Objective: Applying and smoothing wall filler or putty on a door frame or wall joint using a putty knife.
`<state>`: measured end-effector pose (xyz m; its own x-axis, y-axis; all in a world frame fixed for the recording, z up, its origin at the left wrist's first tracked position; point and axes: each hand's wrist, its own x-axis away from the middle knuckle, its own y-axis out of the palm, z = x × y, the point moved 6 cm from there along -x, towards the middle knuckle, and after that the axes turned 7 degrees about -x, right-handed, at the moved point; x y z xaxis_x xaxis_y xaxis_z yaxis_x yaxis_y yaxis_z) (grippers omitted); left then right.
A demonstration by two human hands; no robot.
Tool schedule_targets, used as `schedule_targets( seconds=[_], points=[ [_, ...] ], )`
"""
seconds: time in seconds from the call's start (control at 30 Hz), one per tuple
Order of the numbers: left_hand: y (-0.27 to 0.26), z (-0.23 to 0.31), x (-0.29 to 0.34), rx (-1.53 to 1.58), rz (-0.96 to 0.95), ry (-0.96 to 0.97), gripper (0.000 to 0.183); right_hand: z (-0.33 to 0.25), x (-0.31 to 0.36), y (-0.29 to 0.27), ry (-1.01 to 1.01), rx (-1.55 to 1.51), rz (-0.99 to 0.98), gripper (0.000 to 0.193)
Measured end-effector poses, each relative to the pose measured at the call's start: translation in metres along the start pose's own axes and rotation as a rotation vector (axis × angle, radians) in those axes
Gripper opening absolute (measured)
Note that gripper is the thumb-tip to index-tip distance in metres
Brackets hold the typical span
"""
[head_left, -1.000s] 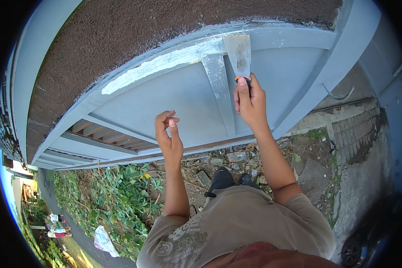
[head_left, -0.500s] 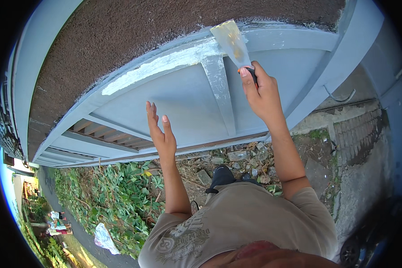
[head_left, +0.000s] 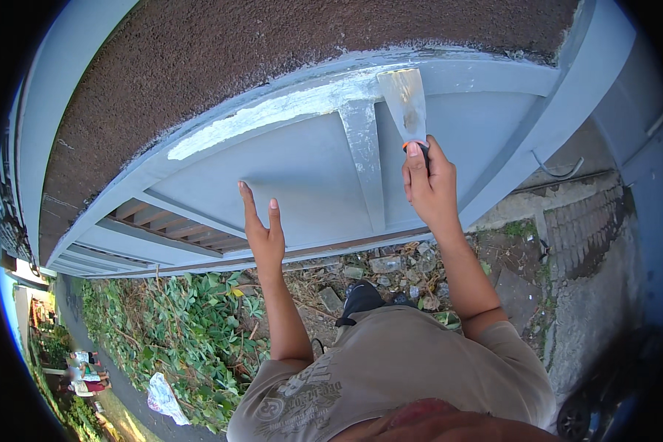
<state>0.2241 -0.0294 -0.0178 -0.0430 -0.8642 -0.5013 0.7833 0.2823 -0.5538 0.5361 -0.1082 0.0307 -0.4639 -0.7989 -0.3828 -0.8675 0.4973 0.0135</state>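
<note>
My right hand [head_left: 432,188] is wrapped round the dark, orange-trimmed handle of a putty knife [head_left: 407,103]. Its wide metal blade points up and away, its edge over the grey top rail [head_left: 486,76] of a metal gate or fence. Yellowish smears mark the blade. Whether the edge touches the rail I cannot tell. A white, uneven coat [head_left: 232,127] covers the rail left of the blade and thins out towards it. In front of the grey panel [head_left: 302,166], my left hand [head_left: 264,239] is raised with thumb and fingers apart, holding nothing.
A rough brown surface [head_left: 221,51] lies beyond the rail. Below the panel are rubble [head_left: 390,265] and leafy plants [head_left: 177,324], with a white plastic sheet [head_left: 163,398] by the road. A metal handle [head_left: 560,171] sticks out at right. People [head_left: 87,374] appear far off at lower left.
The putty knife has come back towards me and turned more upright, its blade dropping from the rail's far edge to its near part. My left hand has lowered slightly, still open.
</note>
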Motion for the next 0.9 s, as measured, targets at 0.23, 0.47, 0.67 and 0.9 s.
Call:
schedule_targets(
  seconds=[0.23, 0.47, 0.67, 0.9],
  points=[
    [0.001, -0.006, -0.003, 0.003, -0.031, -0.023, 0.069, 0.003, 0.001, 0.010, 0.107, -0.182, -0.006, 0.037],
    [0.004, -0.007, -0.007, -0.038, -0.039, -0.023, 0.071, 0.003, -0.002, 0.010, 0.116, -0.184, -0.023, 0.035],
    [0.007, -0.009, -0.007, -0.074, -0.062, -0.020, 0.069, 0.009, 0.000, 0.022, 0.132, -0.247, 0.018, 0.034],
    [0.008, -0.010, -0.008, -0.110, -0.091, -0.006, 0.072, 0.020, -0.002, 0.029, 0.108, -0.240, 0.044, 0.033]
  ],
)
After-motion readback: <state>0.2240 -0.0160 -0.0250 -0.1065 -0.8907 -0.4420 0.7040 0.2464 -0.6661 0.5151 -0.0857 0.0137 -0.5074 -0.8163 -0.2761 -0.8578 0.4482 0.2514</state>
